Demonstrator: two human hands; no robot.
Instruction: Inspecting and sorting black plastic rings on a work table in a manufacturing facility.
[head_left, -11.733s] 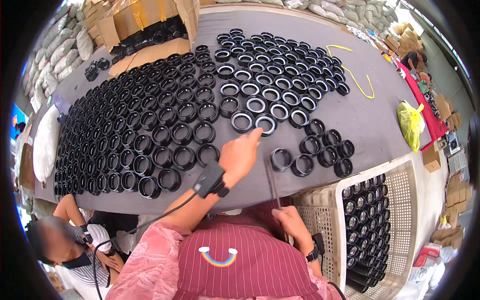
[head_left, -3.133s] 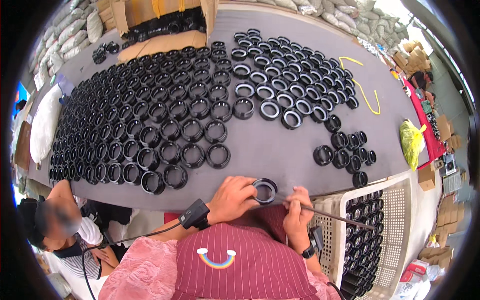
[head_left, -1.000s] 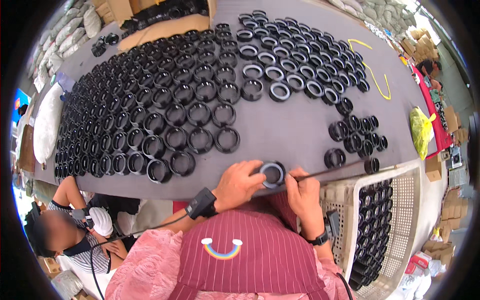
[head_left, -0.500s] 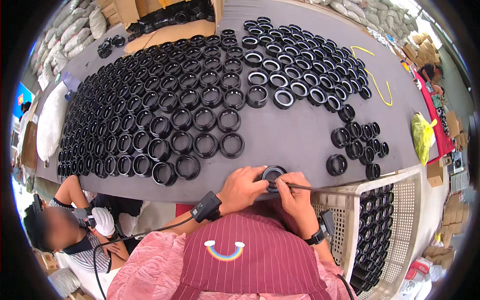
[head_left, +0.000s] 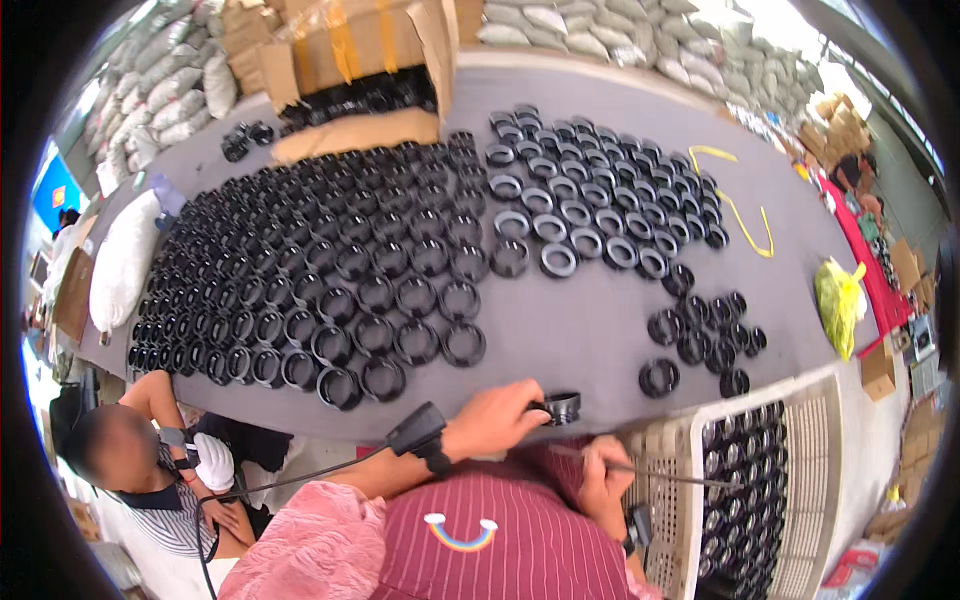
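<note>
My left hand (head_left: 498, 415) grips a black plastic ring (head_left: 565, 408) by its left side at the table's near edge. The ring is tilted so its side wall shows. Lower and to the right, close to my apron, my right hand (head_left: 606, 472) is closed around a thin dark rod (head_left: 680, 481), whose long end sticks out to the right over a crate. The rod and the ring are apart. Beyond my left hand, rows of black rings (head_left: 417, 342) cover the left of the grey table (head_left: 560, 330). Rings with paler grey rims (head_left: 559, 261) stand at the back right.
A loose cluster of rings (head_left: 692, 347) lies at the right. Below it, a pale plastic crate (head_left: 815, 440) holds stacked rings. An open carton (head_left: 370, 50), a yellow bag (head_left: 838, 305) and yellow strips (head_left: 748, 225) are on the table. Another person (head_left: 150, 480) sits at the left.
My right hand has drawn the rod away from the ring, down toward my apron. The ring in my left hand has turned from face-up onto its side. The view has tilted up.
</note>
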